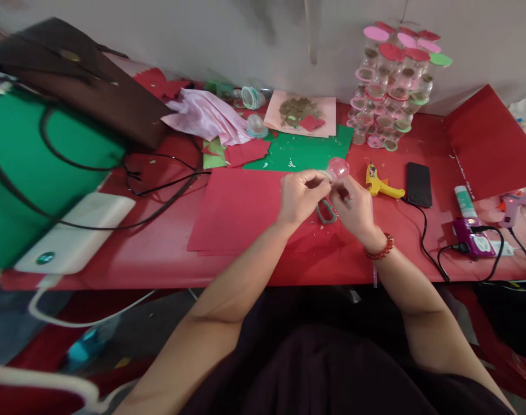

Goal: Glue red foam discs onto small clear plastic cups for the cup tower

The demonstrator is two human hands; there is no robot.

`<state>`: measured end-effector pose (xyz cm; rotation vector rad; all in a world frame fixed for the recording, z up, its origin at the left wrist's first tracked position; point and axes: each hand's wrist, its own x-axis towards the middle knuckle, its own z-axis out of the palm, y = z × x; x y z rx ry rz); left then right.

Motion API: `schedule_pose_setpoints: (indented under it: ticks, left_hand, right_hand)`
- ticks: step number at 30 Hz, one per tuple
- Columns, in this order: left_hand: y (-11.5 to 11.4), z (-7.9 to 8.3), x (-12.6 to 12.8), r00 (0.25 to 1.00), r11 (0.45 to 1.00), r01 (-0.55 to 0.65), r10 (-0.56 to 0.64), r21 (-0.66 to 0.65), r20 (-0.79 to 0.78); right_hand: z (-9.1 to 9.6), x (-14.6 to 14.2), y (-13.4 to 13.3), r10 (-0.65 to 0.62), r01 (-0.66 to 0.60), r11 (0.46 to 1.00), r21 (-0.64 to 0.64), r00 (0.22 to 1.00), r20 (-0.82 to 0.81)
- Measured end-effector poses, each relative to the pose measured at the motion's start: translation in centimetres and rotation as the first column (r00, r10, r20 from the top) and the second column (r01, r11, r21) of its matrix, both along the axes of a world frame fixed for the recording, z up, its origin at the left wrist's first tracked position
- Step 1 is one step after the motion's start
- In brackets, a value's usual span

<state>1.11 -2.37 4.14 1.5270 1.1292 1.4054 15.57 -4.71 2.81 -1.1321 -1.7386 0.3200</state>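
Note:
Both of my hands meet over the red table, fingers pinched around a small clear plastic cup (pixel 339 166) with a rounded, see-through body. My left hand (pixel 304 196) grips it from the left, thumb and forefinger at its near edge. From the right, my right hand (pixel 353 204), with a red bead bracelet at the wrist, closes on it too. The fingers hide part of the cup. Just below the hands lie scissors (pixel 326 211), of which a dark green handle shows. Red sheets (pixel 239 210) lie under and left of my hands.
A yellow glue gun (pixel 382 183) and a black phone (pixel 419 184) lie to the right. Behind stands a tower of clear cups (pixel 388 92) with coloured discs. Coins (pixel 300 109) rest on pink paper. A brown bag (pixel 79 80), cables and a white power strip (pixel 76 230) occupy the left.

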Motion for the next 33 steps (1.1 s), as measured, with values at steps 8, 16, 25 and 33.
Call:
schedule_pose_setpoints:
  ticks: [8,16,25,33]
  left_hand:
    - [-0.1,0.8,-0.1,0.968,0.981,0.141,-0.109,-0.132,0.224]
    - [0.5,0.7,-0.8,0.959,0.970,0.218,-0.194,-0.104,0.205]
    - [1.1,1.4,-2.0,0.965,0.983,0.113,-0.074,-0.144,0.250]
    - [1.7,0.7,-1.7,0.955,0.993,-0.045,0.075,-0.112,0.288]
  right_hand:
    - [0.5,0.1,-0.1,-0.001,0.001,1.000,-0.016,0.999,-0.043]
    - [0.1,0.3,0.0,0.013,-0.012,0.999,0.032,1.000,-0.007]
    - [0.9,0.7,0.2,-0.047,0.044,0.999,-0.032,0.994,-0.098]
    - [1.4,0.5,0.1,-0.062,0.010,0.981,-0.196,0.963,-0.261]
